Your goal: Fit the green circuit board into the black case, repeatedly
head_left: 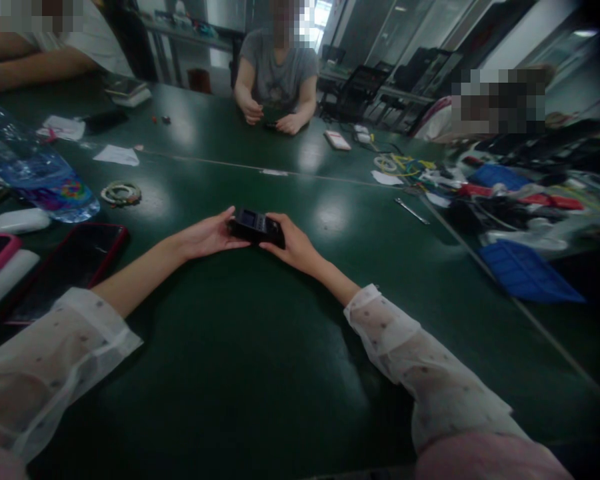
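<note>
Between my hands, at the middle of the view, is a small black device (257, 227) with a little screen and a row of buttons on its upper face. Its exact kind is hard to make out. My left hand (207, 235) closes on its left end, thumb above and fingers below. On the opposite end my right hand (293, 243) grips it, fingers over the top and thumb along the near side. The device is at or just above the green table (220, 360); whether it touches the surface, I cannot tell.
Left: a water bottle (35, 167), a dark phone with a red edge (75, 260), a white case (23, 220) and a coiled bracelet (121, 194). Right: a wrench (411, 210), blue trays (530, 270) and tangled cables (405, 165). A person (279, 73) sits opposite; others sit at the sides.
</note>
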A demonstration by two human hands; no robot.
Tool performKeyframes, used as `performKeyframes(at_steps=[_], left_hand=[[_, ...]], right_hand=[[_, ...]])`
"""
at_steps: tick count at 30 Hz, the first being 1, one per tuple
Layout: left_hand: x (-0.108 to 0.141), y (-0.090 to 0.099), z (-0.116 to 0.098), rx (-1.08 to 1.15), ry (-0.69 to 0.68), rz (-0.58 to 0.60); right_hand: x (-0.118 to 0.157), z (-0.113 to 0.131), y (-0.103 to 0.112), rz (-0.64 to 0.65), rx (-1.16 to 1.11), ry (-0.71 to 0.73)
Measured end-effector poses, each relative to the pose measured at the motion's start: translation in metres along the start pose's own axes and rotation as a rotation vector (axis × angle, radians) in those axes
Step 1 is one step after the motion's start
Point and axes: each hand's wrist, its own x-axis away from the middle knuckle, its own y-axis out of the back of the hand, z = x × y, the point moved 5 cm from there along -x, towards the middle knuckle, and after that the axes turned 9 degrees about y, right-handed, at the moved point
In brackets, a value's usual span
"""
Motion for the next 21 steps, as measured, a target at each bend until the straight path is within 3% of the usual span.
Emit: performKeyframes(at_steps=[10, 21], left_hand=[[0.0024, 0.005, -0.0005, 0.012, -0.001, -0.069], [0.0043, -0.0035, -0.002, -0.018, -0.04, -0.014]], right_hand=[[0.0003, 0.005, 0.0032, -0.001, 0.03, 0.014], [0.0009, -0.0008, 0.0009, -0.01, 0.021, -0.017]])
